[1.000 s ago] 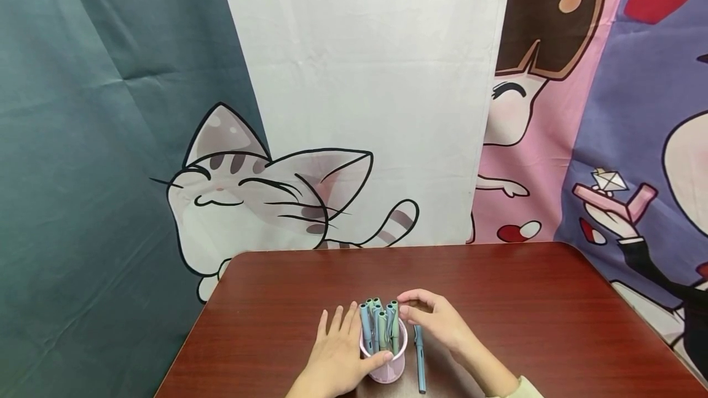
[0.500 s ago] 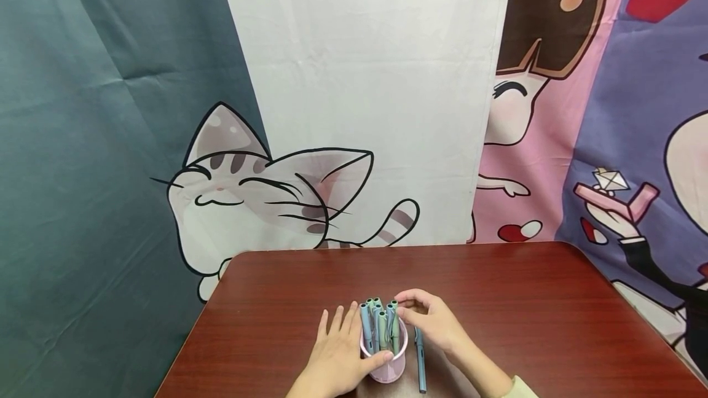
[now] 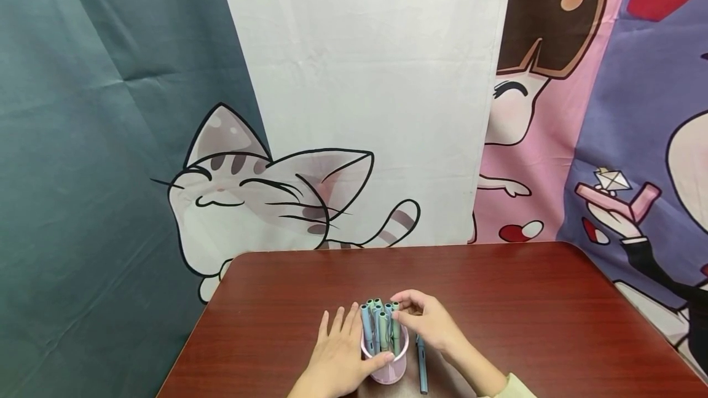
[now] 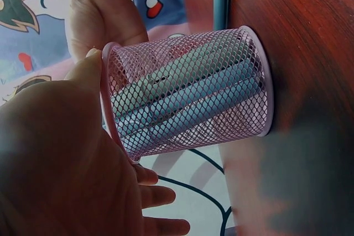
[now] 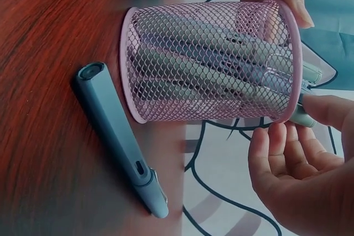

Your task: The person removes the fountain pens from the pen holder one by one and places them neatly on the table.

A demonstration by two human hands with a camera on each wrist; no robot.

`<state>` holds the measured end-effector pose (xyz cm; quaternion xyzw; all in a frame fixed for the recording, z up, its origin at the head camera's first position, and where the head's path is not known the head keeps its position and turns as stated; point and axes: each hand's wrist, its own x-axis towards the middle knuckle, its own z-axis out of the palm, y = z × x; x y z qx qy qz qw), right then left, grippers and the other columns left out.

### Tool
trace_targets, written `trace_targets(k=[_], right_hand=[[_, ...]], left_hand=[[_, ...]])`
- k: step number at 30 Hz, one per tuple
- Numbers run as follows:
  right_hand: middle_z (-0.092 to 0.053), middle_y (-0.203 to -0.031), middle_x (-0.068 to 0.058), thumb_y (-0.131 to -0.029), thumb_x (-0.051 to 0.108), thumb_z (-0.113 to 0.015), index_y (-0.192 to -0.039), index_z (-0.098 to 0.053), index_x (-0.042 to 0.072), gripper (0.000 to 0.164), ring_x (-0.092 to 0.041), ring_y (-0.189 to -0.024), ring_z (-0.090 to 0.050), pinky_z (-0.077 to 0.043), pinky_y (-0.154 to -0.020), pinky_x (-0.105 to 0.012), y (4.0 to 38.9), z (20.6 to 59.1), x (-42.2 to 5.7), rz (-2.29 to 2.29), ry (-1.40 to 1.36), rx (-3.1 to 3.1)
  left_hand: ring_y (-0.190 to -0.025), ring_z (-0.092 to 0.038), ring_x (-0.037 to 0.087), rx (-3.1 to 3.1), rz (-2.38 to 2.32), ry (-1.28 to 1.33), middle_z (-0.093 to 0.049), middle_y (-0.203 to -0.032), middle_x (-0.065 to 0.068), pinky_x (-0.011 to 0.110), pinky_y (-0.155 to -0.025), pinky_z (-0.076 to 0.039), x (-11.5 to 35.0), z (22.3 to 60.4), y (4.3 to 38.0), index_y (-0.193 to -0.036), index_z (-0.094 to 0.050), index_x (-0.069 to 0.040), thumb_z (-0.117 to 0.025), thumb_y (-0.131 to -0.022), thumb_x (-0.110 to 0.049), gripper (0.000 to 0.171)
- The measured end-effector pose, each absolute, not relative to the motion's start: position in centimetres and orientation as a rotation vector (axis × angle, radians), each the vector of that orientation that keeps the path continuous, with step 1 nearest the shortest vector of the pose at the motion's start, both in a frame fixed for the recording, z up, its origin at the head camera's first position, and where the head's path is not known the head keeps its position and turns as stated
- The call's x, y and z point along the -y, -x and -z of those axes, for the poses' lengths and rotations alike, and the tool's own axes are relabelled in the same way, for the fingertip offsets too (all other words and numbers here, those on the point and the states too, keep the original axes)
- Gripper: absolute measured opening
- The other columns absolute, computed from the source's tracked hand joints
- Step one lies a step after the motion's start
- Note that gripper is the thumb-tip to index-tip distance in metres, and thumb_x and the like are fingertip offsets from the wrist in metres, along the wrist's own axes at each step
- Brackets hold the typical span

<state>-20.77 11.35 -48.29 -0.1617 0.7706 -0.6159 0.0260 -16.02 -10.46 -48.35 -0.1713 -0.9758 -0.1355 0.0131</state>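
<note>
A pink mesh pen cup (image 3: 389, 375) stands upright on the table, holding several capped blue and green pens. My left hand (image 3: 340, 355) lies against its left side with fingers straight and spread, the thumb over the rim. At the cup's right side, my right hand (image 3: 431, 321) pinches the top of a green pen (image 3: 396, 338) between thumb and fingers; that pen stands inside the cup. In the right wrist view the fingertips partly hide its end. A single blue pen (image 5: 119, 125) lies on the tabletop, right of the cup and below my right hand.
The reddish-brown wooden table (image 3: 287, 287) has rounded far corners. Behind it hangs a printed cloth (image 3: 365, 78) with a cartoon cat and other figures.
My right hand has moved slightly left, from beside the cup's rim onto the green pen at the cup's right. The left hand and the loose blue pen stay in place.
</note>
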Motion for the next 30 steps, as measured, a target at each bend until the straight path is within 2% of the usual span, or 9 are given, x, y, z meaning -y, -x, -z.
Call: trace_targets(k=[6, 13, 23, 30], right_hand=[[-0.069, -0.089, -0.006, -0.086, 0.016, -0.08, -0.107, -0.071, 0.002, 0.027, -0.011, -0.077, -0.061, -0.05, -0.07, -0.022, 20.9, 48.6, -11.4, 1.851, 0.45, -2.454], [-0.072, -0.088, -0.004, -0.085, 0.018, -0.082, -0.103, -0.072, 0.001, 0.026, -0.01, -0.076, -0.062, -0.051, -0.069, -0.022, 20.8, 48.4, -11.4, 1.865, 0.417, -2.475], [-0.074, -0.092, -0.006, -0.087, 0.016, -0.08, -0.105, -0.074, 0.001, 0.024, -0.009, -0.08, -0.064, -0.053, -0.074, -0.022, 20.5, 47.8, -11.4, 1.893, 0.388, -2.454], [-0.074, -0.098, -0.009, -0.088, 0.017, -0.079, -0.113, -0.073, 0.0, 0.031, -0.008, -0.085, -0.066, -0.054, -0.078, -0.022, 20.4, 46.6, -12.0, 1.936, 0.388, -2.426]], left_hand=[[-0.148, -0.033, 0.041, 3.042, 0.42, 0.532, -0.036, -0.161, 0.015, 0.064, -0.119, -0.016, 10.4, 48.3, 16.0, -0.153, -0.041, 0.001, -0.044, -0.087, -0.083, 0.107], [-0.148, -0.033, 0.04, 3.044, 0.421, 0.525, -0.036, -0.162, 0.015, 0.063, -0.119, -0.016, 10.4, 48.3, 15.9, -0.153, -0.04, 0.001, -0.042, -0.086, -0.084, 0.108], [-0.147, -0.034, 0.041, 3.041, 0.426, 0.531, -0.036, -0.161, 0.015, 0.064, -0.119, -0.017, 10.5, 48.3, 15.9, -0.153, -0.04, 0.001, -0.044, -0.086, -0.083, 0.107], [-0.148, -0.032, 0.041, 3.058, 0.448, 0.532, -0.035, -0.162, 0.016, 0.064, -0.119, -0.015, 10.5, 48.3, 16.0, -0.153, -0.04, 0.001, -0.043, -0.086, -0.084, 0.109]])
